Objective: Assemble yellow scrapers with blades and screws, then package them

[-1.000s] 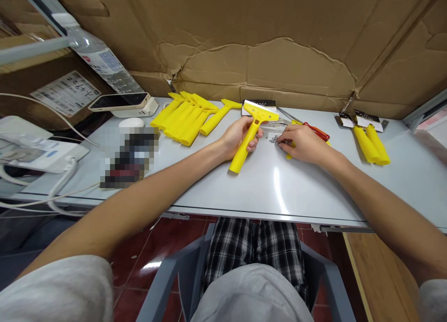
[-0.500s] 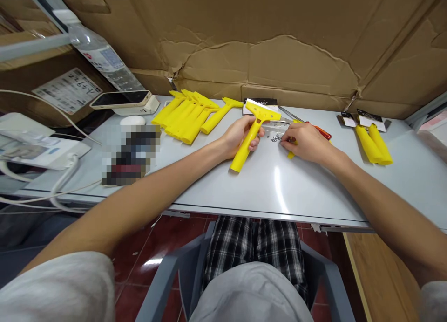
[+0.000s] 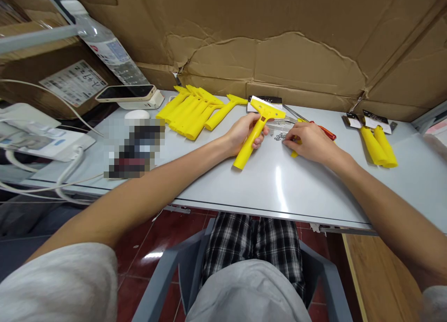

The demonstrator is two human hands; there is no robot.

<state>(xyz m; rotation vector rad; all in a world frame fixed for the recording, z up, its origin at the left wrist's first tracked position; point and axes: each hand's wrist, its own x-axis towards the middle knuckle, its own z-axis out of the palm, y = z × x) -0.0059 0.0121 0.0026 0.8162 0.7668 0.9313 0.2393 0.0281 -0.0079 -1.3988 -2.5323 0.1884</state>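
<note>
My left hand [image 3: 249,133] is closed around a yellow scraper [image 3: 252,142], held tilted with its wide head up and its handle end toward me. Just right of it, a small pile of screws [image 3: 279,136] lies on the table. My right hand [image 3: 307,140] is beside that pile, its fingertips pinched together at the table top. Whatever the fingertips hold, if anything, is too small to make out. Beneath the right hand, a yellow piece [image 3: 295,153] shows in part, mostly covered by the hand. A red-handled screwdriver [image 3: 326,132] lies behind the right hand.
Several yellow scraper handles [image 3: 192,114] lie in a row at the back left, with a single one [image 3: 225,113] beside them. Two carded scrapers [image 3: 379,145] lie at right. A phone [image 3: 127,92], a bottle [image 3: 108,47] and cables [image 3: 70,173] occupy the left. Cardboard [image 3: 265,56] stands behind.
The whole view has shifted slightly, so things appear a little further right. Both hands stay in nearly the same place, the left still holding the scraper and the right by the screws.
</note>
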